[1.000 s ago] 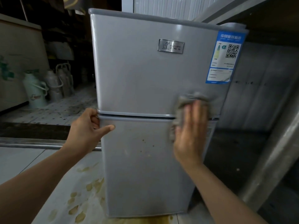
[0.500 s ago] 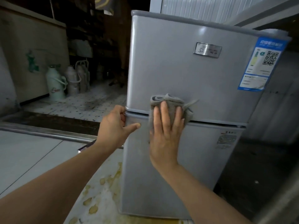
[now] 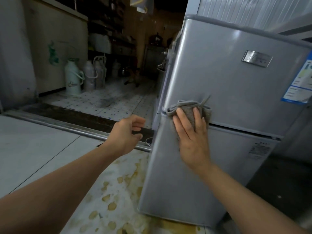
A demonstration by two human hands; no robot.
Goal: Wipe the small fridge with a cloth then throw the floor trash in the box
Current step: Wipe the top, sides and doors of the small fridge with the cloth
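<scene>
Fridge [image 3: 228, 102], small, silver: right hand [image 3: 190, 132], fingers flat, presses grey cloth [image 3: 189, 109] at door seam. Left hand [image 3: 125, 132] loosely curled, empty, beside. Thermos flasks [image 3: 84, 76] far left; stained floor [image 3: 116, 191] near.

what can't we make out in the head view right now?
- Box and floor trash: not in the head view.
- Blue label on the fridge: cut by the right edge, text too small.
- Cloth: lower part hidden under the right hand.
- Left hand: its fingertips are blurred.
- Shelves behind: too dark.
</scene>
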